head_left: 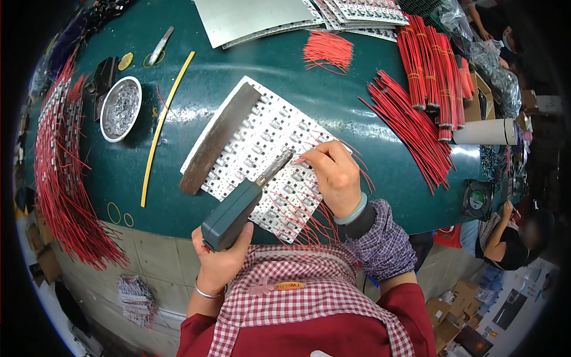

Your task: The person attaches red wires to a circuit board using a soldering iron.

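Note:
A white circuit board panel, covered with rows of small parts, lies aslant on the green table. My left hand grips a dark green soldering gun, its metal tip reaching up to the middle of the panel. Close by that tip, my right hand pinches a thin red wire against the board. More red wires stick out from the panel's lower right part and hang over its edge. Along the panel's upper left side rests a dark flat bar.
At left are a metal bowl, a yellow strip and a large bunch of red wires. Red wire bundles and loose wires lie at right. Stacked panels sit at the back. A person sits at far right.

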A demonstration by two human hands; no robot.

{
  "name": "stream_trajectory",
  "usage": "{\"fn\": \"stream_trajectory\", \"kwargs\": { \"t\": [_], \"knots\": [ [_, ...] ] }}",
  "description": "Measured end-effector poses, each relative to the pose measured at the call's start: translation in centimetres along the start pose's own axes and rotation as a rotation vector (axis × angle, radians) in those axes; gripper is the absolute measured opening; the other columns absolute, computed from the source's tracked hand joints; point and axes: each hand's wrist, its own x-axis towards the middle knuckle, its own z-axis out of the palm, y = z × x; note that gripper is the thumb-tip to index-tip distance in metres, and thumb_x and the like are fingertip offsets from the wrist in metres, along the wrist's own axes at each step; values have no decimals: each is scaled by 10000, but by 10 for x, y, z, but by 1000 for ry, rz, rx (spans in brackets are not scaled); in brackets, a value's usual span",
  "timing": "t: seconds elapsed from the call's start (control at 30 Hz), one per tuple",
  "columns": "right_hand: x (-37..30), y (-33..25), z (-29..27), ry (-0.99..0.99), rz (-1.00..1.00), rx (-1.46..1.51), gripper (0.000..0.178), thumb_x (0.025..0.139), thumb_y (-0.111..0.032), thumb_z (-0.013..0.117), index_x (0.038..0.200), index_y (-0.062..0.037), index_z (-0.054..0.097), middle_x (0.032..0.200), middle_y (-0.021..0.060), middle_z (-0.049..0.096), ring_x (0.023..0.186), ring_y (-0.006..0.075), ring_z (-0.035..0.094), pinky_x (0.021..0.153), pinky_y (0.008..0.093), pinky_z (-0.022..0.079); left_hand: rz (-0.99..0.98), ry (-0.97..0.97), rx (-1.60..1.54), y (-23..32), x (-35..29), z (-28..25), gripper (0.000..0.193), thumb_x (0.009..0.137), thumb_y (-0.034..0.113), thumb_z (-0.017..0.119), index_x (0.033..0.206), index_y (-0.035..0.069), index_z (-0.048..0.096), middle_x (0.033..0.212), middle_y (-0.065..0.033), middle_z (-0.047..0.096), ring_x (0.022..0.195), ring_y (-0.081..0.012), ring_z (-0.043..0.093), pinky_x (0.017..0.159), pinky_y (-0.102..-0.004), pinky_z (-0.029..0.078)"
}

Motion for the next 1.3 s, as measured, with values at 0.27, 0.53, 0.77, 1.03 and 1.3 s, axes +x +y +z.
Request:
{"fn": "stream_trajectory", "kwargs": {
  "t": [0.27,0.53,0.77,1.03,1.3],
  "knots": [
    [1,0,0,-19,-6,1,210,725,93,687,913,1,670,831,114,587,752,285,613,640,369,497,33,-64,27,1,4,0,126,765,-24,740,873,-41,678,765,-55,656,633,-90,594,571,-245,460],
    [1,-2,-1,-40,-25,-38,240,704,104,648,923,7,665,834,115,563,764,281,598,644,369,501,95,-96,107,4,5,-2,104,768,-41,725,853,-39,665,751,-47,616,611,-86,565,538,-241,430],
    [1,-2,-1,-46,-41,-36,281,673,114,610,932,16,661,843,117,549,781,280,587,654,368,508,280,22,377,-11,-8,-7,111,733,13,779,812,12,702,812,-61,692,597,-160,635,638,-283,510],
    [0,-8,-3,-23,-84,-121,252,686,63,628,929,4,657,850,106,554,777,270,581,657,364,497,159,40,202,-6,-8,-6,131,719,51,807,805,23,713,808,-65,708,615,-202,662,681,-298,524],
    [-10,-28,4,65,-82,-199,287,680,102,704,948,4,671,798,99,567,718,262,576,593,362,472,257,17,239,-9,-5,-9,143,723,9,796,836,6,708,828,-70,702,615,-168,644,620,-279,508]
  ]
}}
